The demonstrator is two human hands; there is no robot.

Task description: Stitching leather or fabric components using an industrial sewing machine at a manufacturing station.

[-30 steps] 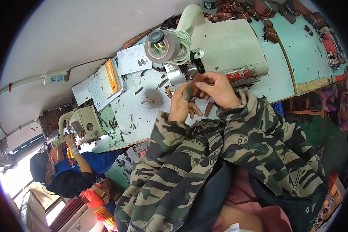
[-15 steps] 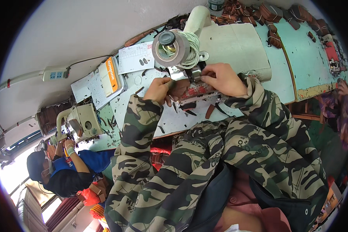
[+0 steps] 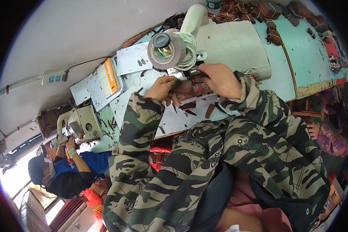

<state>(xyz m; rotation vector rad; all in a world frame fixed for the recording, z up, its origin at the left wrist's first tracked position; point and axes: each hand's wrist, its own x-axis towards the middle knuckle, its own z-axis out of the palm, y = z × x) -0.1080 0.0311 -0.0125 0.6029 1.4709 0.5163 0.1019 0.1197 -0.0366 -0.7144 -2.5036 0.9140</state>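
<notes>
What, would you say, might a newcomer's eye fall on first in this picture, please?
Probably the camouflage jacket, filling the lower middle, its sleeves leading up to the left hand and right hand at the cream machine. Above the hands, a coil of pale cord stands out beside a grey roll. The orange-and-white notebook also catches the eye at left, as do bundled brown pieces at upper right.

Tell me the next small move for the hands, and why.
Probably ease the brown piece slightly rightward with the left hand: that hand is at the piece's left edge, while the right hand is by its other end, beside the machine.
</notes>
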